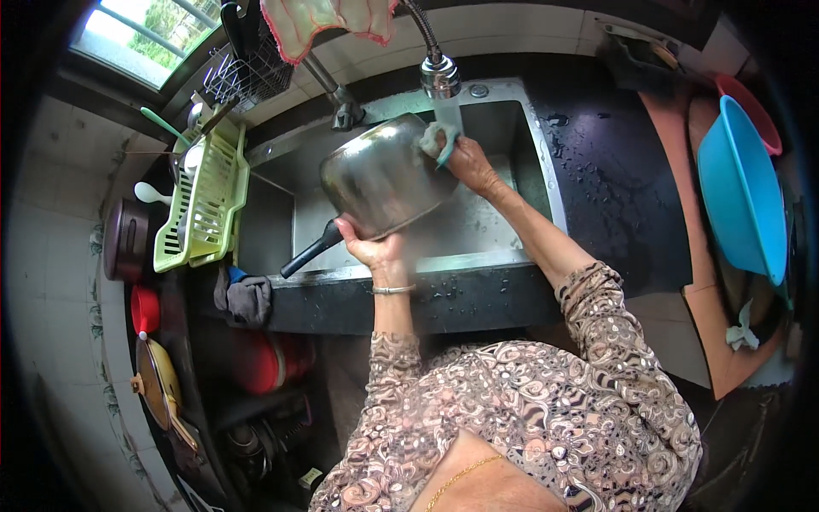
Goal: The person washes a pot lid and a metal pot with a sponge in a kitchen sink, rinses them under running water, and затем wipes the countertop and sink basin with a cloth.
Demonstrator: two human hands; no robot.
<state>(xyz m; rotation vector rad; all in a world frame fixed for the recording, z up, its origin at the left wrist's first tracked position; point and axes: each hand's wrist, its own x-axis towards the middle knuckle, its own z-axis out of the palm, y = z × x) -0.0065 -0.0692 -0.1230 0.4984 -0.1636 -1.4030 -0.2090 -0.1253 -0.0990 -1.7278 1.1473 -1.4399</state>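
Note:
A steel pressure cooker pot [384, 176] with a black handle [311, 248] is tilted on its side over the stainless steel sink [544, 160]. My left hand [374, 246] supports it from below, beside the handle's base. A pale scrubbing pad or cloth with a teal part [437, 142] is gripped in my right hand [473, 166] at the pot's right end. Just above that hand, water runs from a chrome faucet head [441, 77]. The pot's opening is turned out of sight.
At left stands a light green dish rack [198, 198] with utensils, near a wire basket [249, 77]. A grey cloth [246, 297] hangs over the counter edge. Water drops dot the black countertop [614, 185]. A blue basin [736, 192] stands at right. Pans sit on the lower-left shelves.

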